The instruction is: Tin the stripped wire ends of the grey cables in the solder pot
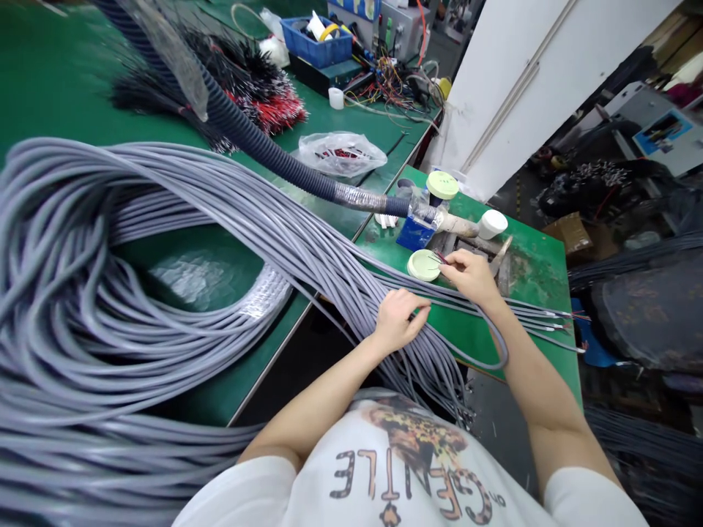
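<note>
A person in a white printed T-shirt [417, 468] works with two bare hands, seen from above, around a shallow, pale yellow-green dish [422, 266] on a green worktop [541, 252]. Just to the right of the dish is the right hand [468, 275], its thumb and fingers pinched together on thin wires [441, 258], dark and reddish, whose tips reach over the dish. A gray cable [506, 351] curves out below this hand, nearer the wearer than the dish. The left hand [400, 320] is on the near side of the dish, slightly left, over a thick bundle of gray cables [351, 282]; its fingers are curled, but I cannot tell whether they grip a cable. Large cable loops fill the area left of the dish, while several stripped cable ends [554, 320] lie to its right. Directly behind the dish sits a blue block [416, 230]; a ribbed hose [263, 146] comes in above it from the far left. Beyond the dish stand a container with a yellowish lid [442, 184] and, farther right, a white tub [493, 223].
</note>
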A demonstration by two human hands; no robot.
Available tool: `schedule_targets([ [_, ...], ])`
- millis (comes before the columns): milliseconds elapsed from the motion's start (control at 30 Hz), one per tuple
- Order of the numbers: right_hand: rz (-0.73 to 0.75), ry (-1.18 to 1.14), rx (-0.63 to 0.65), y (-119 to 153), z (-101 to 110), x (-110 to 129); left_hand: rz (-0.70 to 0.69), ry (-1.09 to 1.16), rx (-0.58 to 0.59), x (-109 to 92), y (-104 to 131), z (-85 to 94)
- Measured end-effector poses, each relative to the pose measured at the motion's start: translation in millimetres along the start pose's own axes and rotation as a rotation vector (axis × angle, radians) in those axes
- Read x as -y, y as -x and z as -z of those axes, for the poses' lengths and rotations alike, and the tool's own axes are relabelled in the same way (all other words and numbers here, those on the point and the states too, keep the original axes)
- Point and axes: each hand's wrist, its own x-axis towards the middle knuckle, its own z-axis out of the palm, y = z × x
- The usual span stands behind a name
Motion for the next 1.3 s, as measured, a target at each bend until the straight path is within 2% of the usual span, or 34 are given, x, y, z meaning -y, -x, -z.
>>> schedule_targets([
  [67,0.006,0.089,0.028,-13.3,-8.8,-9.8,-0.053,-0.084,0.023,4.7,1.5,-2.2],
  [200,0.003,0.253,0.105,-29.0,-22.1,-20.9,-0.101,-0.138,-0.008,6.9,2.3,-3.3],
  [500,0.039,0.392,0.160,-41.3,-30.8,-27.8,-0.124,-0.162,-0.007,8.4,2.2,-2.6],
  [600,0.047,0.367,0.154,-39.2,-24.8,-22.8,-0.123,-0.158,-0.010,9.0,2.4,-2.9],
  [700,0.049,0.322,0.078,-31.6,-4.5,-23.3,-0.121,-0.155,-0.015,9.1,2.0,-2.7],
  [800,-0.019,0.329,-0.032,-21.6,23.1,-41.2,-0.133,-0.146,-0.027,8.9,1.3,-2.6],
  [933,-0.173,0.391,-0.124,-12.5,46.9,-86.6,-0.133,-0.141,-0.031,9.2,1.7,-4.2],
  [1100,-0.288,0.452,-0.119,-13.3,44.7,-127.9,-0.124,-0.146,-0.018,9.2,2.7,-6.1],
  [1300,-0.325,0.489,-0.101,-18.9,36.9,-142.3,-0.131,-0.155,-0.023,7.5,1.4,-6.0],
])
